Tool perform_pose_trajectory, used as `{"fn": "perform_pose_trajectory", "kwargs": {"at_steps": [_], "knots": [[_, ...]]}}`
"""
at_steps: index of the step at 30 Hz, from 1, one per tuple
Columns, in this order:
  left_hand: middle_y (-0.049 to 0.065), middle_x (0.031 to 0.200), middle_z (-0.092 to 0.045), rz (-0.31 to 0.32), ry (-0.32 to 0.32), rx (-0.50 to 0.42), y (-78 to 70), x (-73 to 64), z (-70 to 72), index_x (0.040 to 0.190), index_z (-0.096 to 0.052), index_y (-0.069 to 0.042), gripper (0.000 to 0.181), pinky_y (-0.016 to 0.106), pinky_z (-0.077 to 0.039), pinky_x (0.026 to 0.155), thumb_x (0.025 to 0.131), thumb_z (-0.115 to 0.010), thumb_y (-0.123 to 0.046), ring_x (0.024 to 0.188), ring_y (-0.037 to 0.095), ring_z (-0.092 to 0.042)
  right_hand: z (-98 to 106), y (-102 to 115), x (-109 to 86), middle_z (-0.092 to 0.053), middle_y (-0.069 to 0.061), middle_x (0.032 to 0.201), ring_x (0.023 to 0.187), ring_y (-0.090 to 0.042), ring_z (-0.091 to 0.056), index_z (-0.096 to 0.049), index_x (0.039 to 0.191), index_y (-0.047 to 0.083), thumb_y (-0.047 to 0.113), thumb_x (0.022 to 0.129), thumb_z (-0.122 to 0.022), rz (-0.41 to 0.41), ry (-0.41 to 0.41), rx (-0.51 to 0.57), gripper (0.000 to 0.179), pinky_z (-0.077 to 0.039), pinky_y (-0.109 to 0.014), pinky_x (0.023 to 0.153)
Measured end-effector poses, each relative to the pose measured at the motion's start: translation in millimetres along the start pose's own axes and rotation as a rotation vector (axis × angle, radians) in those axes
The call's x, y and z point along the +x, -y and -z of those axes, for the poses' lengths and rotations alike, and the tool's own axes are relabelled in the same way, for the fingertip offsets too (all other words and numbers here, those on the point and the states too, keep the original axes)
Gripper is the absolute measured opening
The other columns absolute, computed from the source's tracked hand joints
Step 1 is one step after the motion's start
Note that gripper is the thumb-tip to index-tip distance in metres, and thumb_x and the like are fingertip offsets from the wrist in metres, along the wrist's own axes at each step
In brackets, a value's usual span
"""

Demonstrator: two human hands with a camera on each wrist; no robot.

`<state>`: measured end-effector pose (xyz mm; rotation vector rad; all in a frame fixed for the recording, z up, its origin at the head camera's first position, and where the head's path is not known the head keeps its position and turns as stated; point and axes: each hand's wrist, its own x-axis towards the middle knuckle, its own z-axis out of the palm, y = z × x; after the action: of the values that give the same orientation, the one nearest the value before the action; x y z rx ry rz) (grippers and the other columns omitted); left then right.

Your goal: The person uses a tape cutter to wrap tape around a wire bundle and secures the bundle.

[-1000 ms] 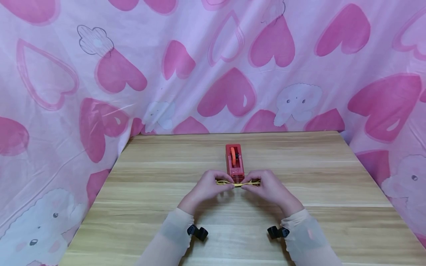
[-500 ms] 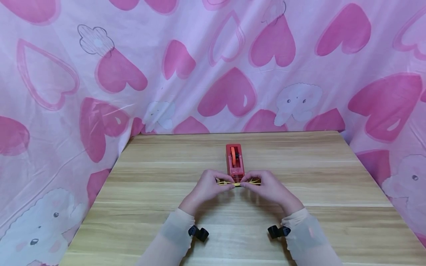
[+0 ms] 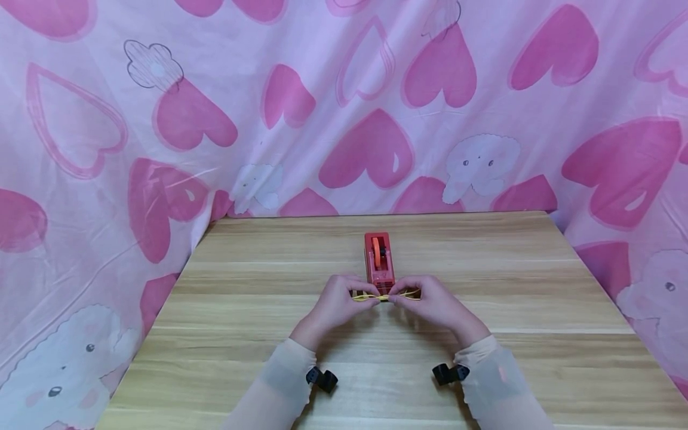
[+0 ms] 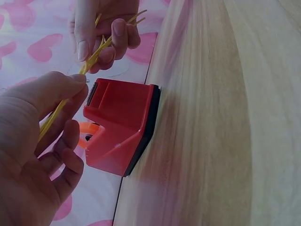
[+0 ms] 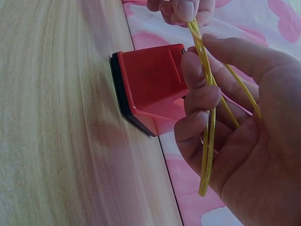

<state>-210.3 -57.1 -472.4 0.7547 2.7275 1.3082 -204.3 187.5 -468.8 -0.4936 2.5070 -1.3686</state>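
Note:
A thin bundle of yellow wire (image 3: 365, 297) runs crosswise between the two hands, just in front of a red tape dispenser (image 3: 383, 276). My left hand (image 3: 340, 298) pinches the bundle between thumb and index finger. On the other side, my right hand (image 3: 434, 300) pinches it too, with the fingertips of both hands close together. In the right wrist view several strands of the wire (image 5: 205, 70) fan out over the right fingers, and a cut end hangs below them. The dispenser's toothed cutter (image 4: 91, 94) lies right beside the left thumb tip in the left wrist view.
An orange ring (image 3: 377, 253) sits inside the dispenser, which has a black base (image 4: 151, 117). The wood-grain table (image 3: 258, 263) extends to a pink heart-print cloth (image 3: 365, 149) at the back and sides. Black wrist cameras (image 3: 321, 379) are strapped over the sleeves.
The left hand has shifted very slightly to the right, and the wire's loose strands have changed their lie a little. Both hands keep their pinch; the dispenser has not moved.

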Motion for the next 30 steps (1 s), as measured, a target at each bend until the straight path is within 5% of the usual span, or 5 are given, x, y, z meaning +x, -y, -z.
{"fn": "perform_pose_trajectory", "kwargs": {"at_steps": [21,30], "knots": [[-0.008,0.098,-0.075,-0.079,-0.015,-0.002,-1.3,-2.1,-1.8,0.097,-0.082,-0.023,0.012,0.033,-0.055,0.082,0.086,-0.086,-0.022,0.093,0.011,-0.067,0.5,0.3,-1.3,-0.075,0.008,0.102,0.097,-0.018,-0.065,-0.076,0.097,0.027,0.031,0.094,-0.078,0.072,-0.017,-0.016,0.005,-0.053,-0.033,0.087],[-0.011,0.096,-0.076,-0.022,-0.006,-0.162,5.3,-1.9,-4.4,0.097,-0.08,-0.024,0.005,0.028,-0.054,0.073,0.092,-0.08,-0.025,0.085,0.007,-0.063,-0.5,0.4,-2.7,-0.076,0.01,0.102,0.097,-0.015,-0.067,-0.077,0.097,0.029,0.029,0.093,-0.079,0.1,-0.047,-0.038,0.005,-0.055,-0.031,0.087]]}}
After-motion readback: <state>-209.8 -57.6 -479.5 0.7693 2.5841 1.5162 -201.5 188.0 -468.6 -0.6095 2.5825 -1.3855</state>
